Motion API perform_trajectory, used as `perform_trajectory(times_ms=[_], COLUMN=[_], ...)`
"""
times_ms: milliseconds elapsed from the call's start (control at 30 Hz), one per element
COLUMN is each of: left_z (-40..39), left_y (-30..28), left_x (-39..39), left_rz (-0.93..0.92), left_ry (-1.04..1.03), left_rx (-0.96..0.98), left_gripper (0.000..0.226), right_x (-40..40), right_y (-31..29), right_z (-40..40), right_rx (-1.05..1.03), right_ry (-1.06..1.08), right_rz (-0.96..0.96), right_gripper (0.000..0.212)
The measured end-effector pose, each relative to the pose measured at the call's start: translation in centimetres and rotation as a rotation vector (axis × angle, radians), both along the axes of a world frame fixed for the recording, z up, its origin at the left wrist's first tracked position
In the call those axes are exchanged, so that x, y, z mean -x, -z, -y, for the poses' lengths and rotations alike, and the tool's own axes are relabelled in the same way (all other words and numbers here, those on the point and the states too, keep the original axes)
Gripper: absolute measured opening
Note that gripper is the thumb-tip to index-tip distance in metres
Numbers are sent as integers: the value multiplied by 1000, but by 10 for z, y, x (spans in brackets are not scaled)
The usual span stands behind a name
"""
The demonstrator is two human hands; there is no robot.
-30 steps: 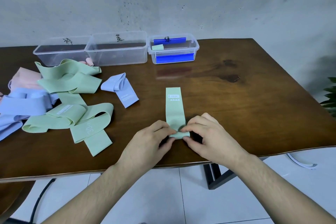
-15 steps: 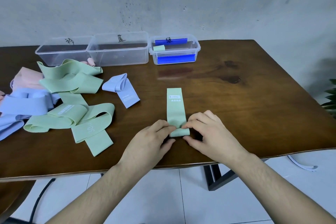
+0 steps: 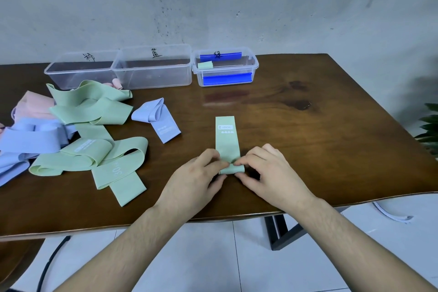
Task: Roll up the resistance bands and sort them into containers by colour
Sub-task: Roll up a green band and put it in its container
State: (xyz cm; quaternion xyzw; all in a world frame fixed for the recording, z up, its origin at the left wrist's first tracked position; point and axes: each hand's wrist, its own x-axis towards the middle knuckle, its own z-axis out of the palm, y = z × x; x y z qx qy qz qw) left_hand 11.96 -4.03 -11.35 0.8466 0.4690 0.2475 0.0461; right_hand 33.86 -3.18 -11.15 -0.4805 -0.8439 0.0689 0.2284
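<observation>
Right now both hands point(image 3: 231, 168) pinch the green band's point(image 3: 227, 142) rolled near end, well short of the green-labelled container point(image 3: 254, 66), and slack fingertips could let it spring open.

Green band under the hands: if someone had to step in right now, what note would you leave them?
Left hand and right hand: both pinch the near end of the green band, which lies flat on the table, with only a small roll started.
Done: one rolled green band sits in the right container.
Left container and middle container: no bands seen inside.
Left to do: finish this roll and drop it in the right container, then roll and sort the loose pile of green, blue and pink bands at the table's left.
</observation>
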Motion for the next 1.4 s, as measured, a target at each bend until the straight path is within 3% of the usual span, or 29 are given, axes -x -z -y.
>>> perform_trajectory(times_ms=[167, 400, 533, 667, 1133, 1400], left_z=[-2, -3, -1, -5, -19, -25], left_y=[1, 6, 3, 4, -3, -2], left_x=[2, 1, -1, -1, -2, -7], left_rz=[-42, 0, 40, 5, -19, 67], left_ry=[-36, 10, -71, -44, -82, -149], left_rx=[17, -12, 55, 57, 117, 144], left_gripper=[25, 26, 32, 24, 32, 35], right_x=[1, 1, 2, 5, 7, 10], right_y=[-6, -6, -4, -5, -6, -3], right_z=[-5, -8, -9, -15, -27, -30], right_rx=[-44, 143, 242, 198, 210, 153], right_ry=[-7, -32, 10, -4, 59, 79], right_rz=[50, -33, -128, -72, -74, -92], right_gripper=[18, 27, 31, 27, 28, 27])
